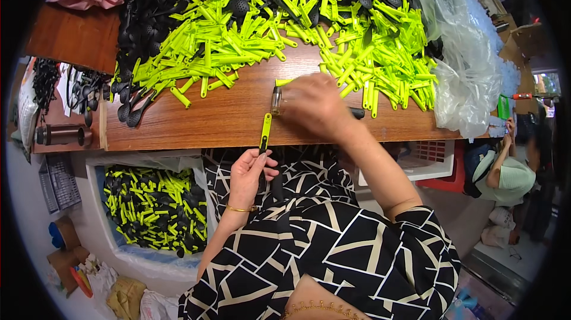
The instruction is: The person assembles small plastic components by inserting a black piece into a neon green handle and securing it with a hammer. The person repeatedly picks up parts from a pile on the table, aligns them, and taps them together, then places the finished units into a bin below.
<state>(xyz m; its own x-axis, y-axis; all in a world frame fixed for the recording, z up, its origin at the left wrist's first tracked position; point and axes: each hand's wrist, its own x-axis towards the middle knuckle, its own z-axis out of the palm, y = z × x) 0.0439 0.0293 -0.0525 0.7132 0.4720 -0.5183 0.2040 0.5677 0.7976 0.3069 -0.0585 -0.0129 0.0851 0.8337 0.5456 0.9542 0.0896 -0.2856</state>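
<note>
Below the table's front edge, my left hand (242,178) pinches a black kitchen utensil with a lime-green handle (265,129). Its handle end points up over the wooden table (196,121); the utensil's head is hidden by the hand. My right hand (315,106) is over the table, palm down and smeared by motion, so its fingers are unclear. Beside its fingertips stands a small clear bottle or vial (276,101). A loose lime-green handle (284,82) shows by the same fingers; whether they touch it is unclear. Under the right wrist pokes out a black tool end (357,113).
Lime-green handles (208,46) and black slotted heads (143,16) are heaped across the back. Plastic sheeting (461,64) hangs at the right. A lined bin (98,213) of green-and-black pieces sits lower left, a white crate (410,168) lower right. Another person (505,171) is far right.
</note>
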